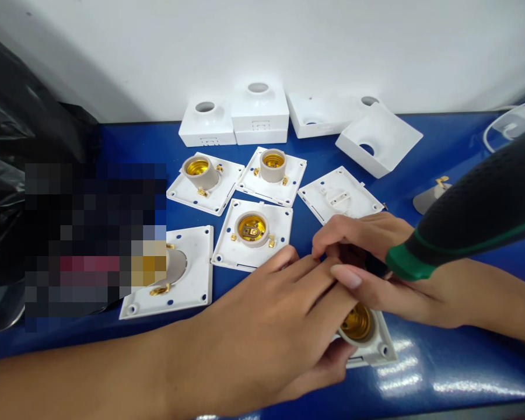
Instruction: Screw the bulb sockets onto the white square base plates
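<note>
My left hand (271, 326) lies over a white square lamp-socket plate (378, 347) with a brass-lined socket (357, 322), fingers wrapped round it near the table's front edge. My right hand (376, 262) grips a black and green electric screwdriver (476, 210), whose tip points down at that plate; the tip is hidden between my fingers. Both hands touch each other above the socket.
On the blue table (464, 361) lie several more socket plates (252, 233), one blank-side plate (339, 195), and white square covers (259, 114) along the wall. A black bag (21, 146) fills the left. A white cable (503, 125) and a grey part (426, 198) lie right.
</note>
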Action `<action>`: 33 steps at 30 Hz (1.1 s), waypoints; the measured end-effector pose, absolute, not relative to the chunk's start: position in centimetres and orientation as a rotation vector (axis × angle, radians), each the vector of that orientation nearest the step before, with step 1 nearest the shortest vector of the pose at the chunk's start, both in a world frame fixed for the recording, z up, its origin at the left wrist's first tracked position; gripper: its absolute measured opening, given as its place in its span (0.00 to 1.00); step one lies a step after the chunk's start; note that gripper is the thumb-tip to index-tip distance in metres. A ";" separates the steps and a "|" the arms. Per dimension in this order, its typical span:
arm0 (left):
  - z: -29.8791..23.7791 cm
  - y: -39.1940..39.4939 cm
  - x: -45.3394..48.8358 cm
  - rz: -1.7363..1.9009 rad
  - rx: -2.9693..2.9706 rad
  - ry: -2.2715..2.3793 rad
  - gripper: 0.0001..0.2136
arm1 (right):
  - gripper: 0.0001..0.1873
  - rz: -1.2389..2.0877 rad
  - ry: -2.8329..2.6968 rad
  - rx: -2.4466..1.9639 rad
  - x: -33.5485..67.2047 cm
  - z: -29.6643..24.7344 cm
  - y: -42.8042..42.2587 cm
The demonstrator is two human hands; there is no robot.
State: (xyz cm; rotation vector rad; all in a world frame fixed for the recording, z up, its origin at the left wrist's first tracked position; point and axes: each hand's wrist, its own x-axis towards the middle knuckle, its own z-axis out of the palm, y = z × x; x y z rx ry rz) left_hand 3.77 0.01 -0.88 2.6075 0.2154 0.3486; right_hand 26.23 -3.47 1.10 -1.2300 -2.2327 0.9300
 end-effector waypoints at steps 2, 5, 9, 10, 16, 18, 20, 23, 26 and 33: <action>-0.9 0.0 3.8 0.357 2.606 0.209 0.09 | 0.11 0.932 -2.230 -1.212 26.3 1.0 -3.4; -1.0 0.1 3.8 0.375 2.607 0.199 0.10 | 0.06 0.939 -2.224 -1.157 26.3 0.7 -3.2; -1.0 0.1 3.8 0.373 2.607 0.201 0.10 | 0.05 0.973 -2.207 -1.124 26.3 0.7 -3.0; -1.0 0.1 3.8 0.371 2.609 0.204 0.10 | 0.05 0.973 -2.207 -1.125 26.3 0.7 -3.1; -0.9 0.0 3.7 0.391 2.623 0.204 0.10 | 0.05 0.977 -2.214 -1.139 26.0 1.0 -3.1; -0.9 0.0 3.8 0.391 2.622 0.208 0.10 | 0.05 0.971 -2.216 -1.148 26.0 0.9 -3.0; -1.0 0.1 3.8 0.392 2.613 0.201 0.09 | 0.05 0.979 -2.212 -1.143 26.0 0.8 -2.9; -1.0 0.1 3.9 0.392 2.602 0.197 0.10 | 0.05 1.003 -2.200 -1.114 26.1 0.6 -2.9; -0.9 0.1 3.8 0.386 2.603 0.206 0.11 | 0.04 1.010 -2.193 -1.110 26.1 0.5 -2.9; -0.7 0.1 3.8 0.381 2.597 0.221 0.07 | 0.06 1.054 -2.177 -1.130 26.3 0.6 -3.1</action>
